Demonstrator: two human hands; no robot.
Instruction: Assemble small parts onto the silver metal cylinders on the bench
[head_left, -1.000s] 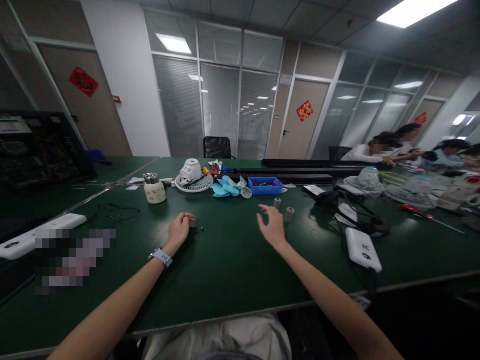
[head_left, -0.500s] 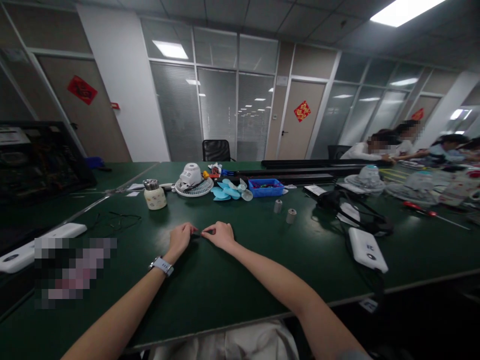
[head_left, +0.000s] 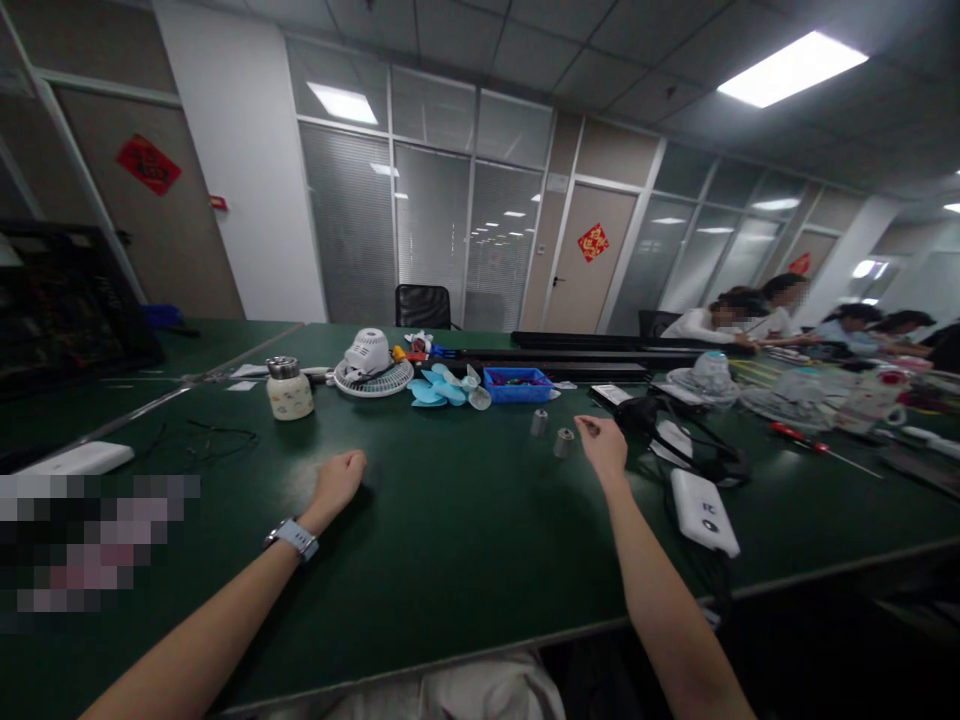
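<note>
My left hand (head_left: 339, 485) rests on the green table with its fingers curled into a fist. What it may hold is hidden by the fingers. Over to the right, my right hand (head_left: 604, 448) is raised a little, thumb and fingers pinched together. A small dark spot shows between them, too small to name. Just left of that hand stand two short silver metal cylinders, the nearer one (head_left: 564, 442) close to the fingertips and the farther one (head_left: 539, 421) behind it. They look apart from the fingers.
Farther back are a cream bottle (head_left: 290, 390), a white fan part (head_left: 373, 365), blue fan blades (head_left: 442, 387) and a blue tray (head_left: 517, 387) of small items. At right lie a black strap, a white device (head_left: 703, 512) and a red screwdriver (head_left: 799, 434). Several people sit far right.
My hands were together at the middle, pinching near a small dark thing. My right hand has since moved right to beside the cylinders; my left has curled into a fist. The view shifted slightly.
</note>
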